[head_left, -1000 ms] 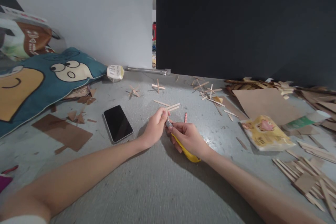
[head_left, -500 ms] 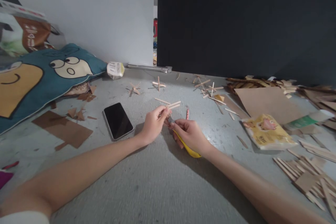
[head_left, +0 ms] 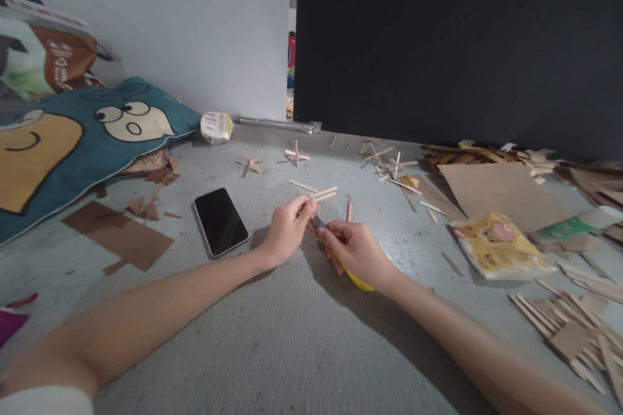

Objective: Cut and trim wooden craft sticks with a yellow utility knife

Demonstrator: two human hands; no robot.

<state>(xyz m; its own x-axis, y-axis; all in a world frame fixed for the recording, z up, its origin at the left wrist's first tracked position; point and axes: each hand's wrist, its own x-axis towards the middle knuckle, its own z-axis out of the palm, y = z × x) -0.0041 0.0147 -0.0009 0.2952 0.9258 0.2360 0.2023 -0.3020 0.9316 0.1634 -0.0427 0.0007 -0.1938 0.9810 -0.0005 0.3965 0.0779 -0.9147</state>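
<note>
Pale panel (head_left: 204,26): upright, left.
Black panel (head_left: 457,45): upright, right.
Gap (head_left: 292,23): narrow, between panels, we note.
Grey surface (head_left: 233,350): we find specks.
Light: subdued.

Yellow cutter handle (head_left: 361,282), pale tan sticks (head_left: 326,192), cartoon-patterned teal cushion (head_left: 104,150), black-screened phone (head_left: 221,222)

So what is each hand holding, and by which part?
The right hand grips a yellow cutter by its handle, near the front. The left hand pinches light wooden sticks by the ends nearest it; exactly how many is unclear.
</note>
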